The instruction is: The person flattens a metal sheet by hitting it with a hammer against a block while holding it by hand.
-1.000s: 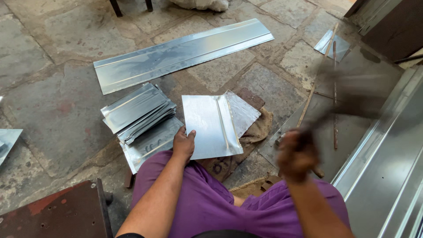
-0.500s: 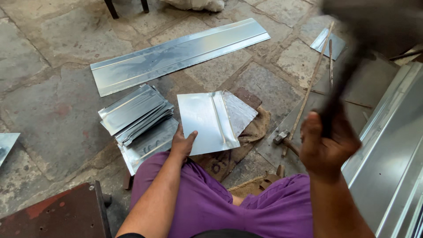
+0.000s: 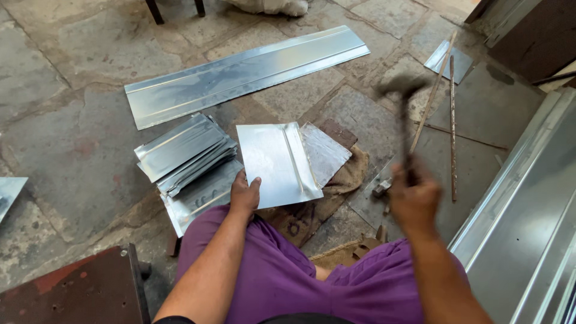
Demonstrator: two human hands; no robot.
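**Sheet pinned, hammer raised**

The hammer (image 3: 403, 120) is motion-blurred — its head is barely made out, and the right hand (image 3: 414, 201) closed round the handle is smeared too. The long panels (image 3: 528, 240) at right are cut off by the frame edge. The folded metal sheet (image 3: 276, 165) is pressed down by the left hand (image 3: 245, 195), fingers flat on its near corner; it lies on burlap (image 3: 324, 201) over stone paving (image 3: 72, 108). A stack of sheets (image 3: 183, 150) lies just beside it — a long strip (image 3: 240, 75) beyond.
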